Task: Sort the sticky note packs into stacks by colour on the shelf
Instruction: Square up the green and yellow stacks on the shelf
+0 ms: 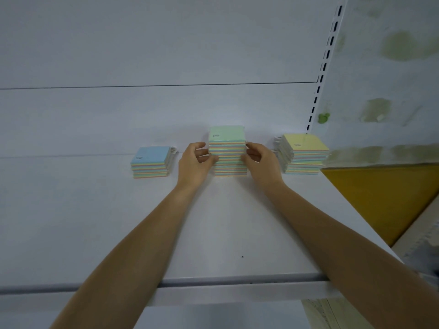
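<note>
Three stacks of sticky note packs stand in a row at the back of the white shelf (95,222). The middle one is the green-topped stack (227,138), and it is the tallest. My left hand (196,162) presses against its left side and my right hand (259,160) against its right side, fingers curled onto the packs' edges. The blue-topped stack (150,162) is lower and stands apart to the left. The yellow-topped stack (304,153) stands to the right near the shelf's end, its packs slightly fanned.
A white back panel rises behind the stacks. A slotted upright post (325,60) marks the shelf's right end. Beyond it are a stained wall and a yellow panel (384,198). The shelf's front lip (225,281) crosses under my forearms.
</note>
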